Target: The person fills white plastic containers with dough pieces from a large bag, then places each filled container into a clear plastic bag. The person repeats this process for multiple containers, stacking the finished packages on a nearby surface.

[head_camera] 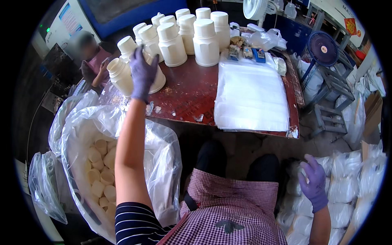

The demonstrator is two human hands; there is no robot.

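Observation:
My left hand (143, 72), in a purple glove, reaches over the table's left end with thumb and fingers spread. It covers the upper part of a cream plastic jar (158, 80); whether it grips that jar is hidden. Just left of it stands a jar with a bare threaded neck (115, 66). Several cream jars with caps, such as a front one (207, 46), are grouped upright behind. My right hand (314, 180), gloved too, hovers with parted fingers and nothing in them. Below or beside it lie clear plastic-wrapped white packs (341, 187).
A large clear plastic bag (76, 122) of loose cream caps (101, 176) stands at left. Flat plastic bags (251, 95) lie stacked on the red table (186, 92). Another person (98, 62) is beyond the left end. A fan (323, 49) and metal stools (332, 121) stand right.

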